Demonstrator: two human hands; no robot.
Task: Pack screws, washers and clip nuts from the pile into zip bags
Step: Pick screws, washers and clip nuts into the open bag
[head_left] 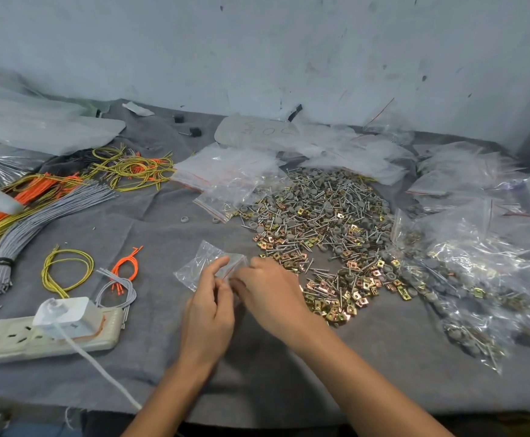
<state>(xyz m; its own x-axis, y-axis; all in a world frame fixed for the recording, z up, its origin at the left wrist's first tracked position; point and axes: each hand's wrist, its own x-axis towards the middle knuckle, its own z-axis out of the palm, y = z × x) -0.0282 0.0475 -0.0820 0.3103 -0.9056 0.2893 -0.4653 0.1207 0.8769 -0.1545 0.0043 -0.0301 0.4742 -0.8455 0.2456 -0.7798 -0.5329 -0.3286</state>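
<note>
1. A pile of screws, grey washers and brass-coloured clip nuts lay on the grey-clothed bench.
2. Just behind and to the left of the pile sat a stack of empty zip bags, one of them overlapping the pile's edge.
3. To the right of the pile lay filled bags, crumpled and touching its rim.
4. Well to the left of the pile were a grey wire bundle, yellow-green wire loops and short orange wires.
5. Farther left of the pile and nearer the viewer, a power strip carried a white plug.
6. Behind the pile, a pale plastic bag bore handwritten marks, seen upside down and not clearly readable.
7. The zip bag being worked on was clear with a red line at its mouth. It lay just left of the pile's near edge, partly hidden by the fingers.
8. The left hand pinched the bag between its thumb and curled fingers.
9. The right hand came in from the pile's side, knuckles up, its curled fingertips meeting the left hand's at the bag's mouth and gripping it.
10. Both forearms were bare and reached in from the near edge of the bench.
</note>
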